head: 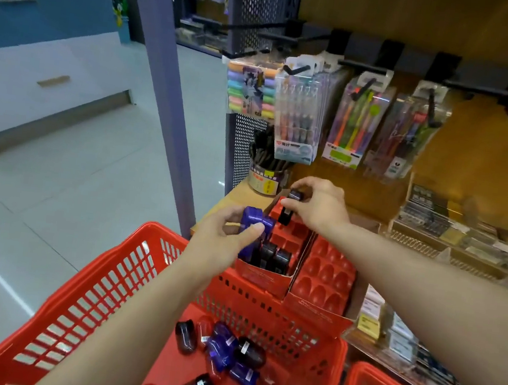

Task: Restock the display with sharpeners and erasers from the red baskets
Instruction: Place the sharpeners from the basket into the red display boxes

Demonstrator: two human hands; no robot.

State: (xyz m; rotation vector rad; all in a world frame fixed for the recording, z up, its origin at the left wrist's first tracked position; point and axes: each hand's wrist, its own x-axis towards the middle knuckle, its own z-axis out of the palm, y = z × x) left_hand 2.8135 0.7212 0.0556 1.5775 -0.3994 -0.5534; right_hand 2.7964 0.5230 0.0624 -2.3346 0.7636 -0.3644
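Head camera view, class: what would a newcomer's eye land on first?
Probably the big red plastic basket at bottom, scattered with purple and dark sharpeners. Above it, the left hand holds a purple sharpener and the right hand a black one over the red cardboard display tray.

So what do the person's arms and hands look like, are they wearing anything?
Nothing is worn that shows. The left hand and right hand are bare: no gloves, rings, watch or bracelets. Both forearms are bare too, with no sleeves reaching into view. The fingernails look short and plain.
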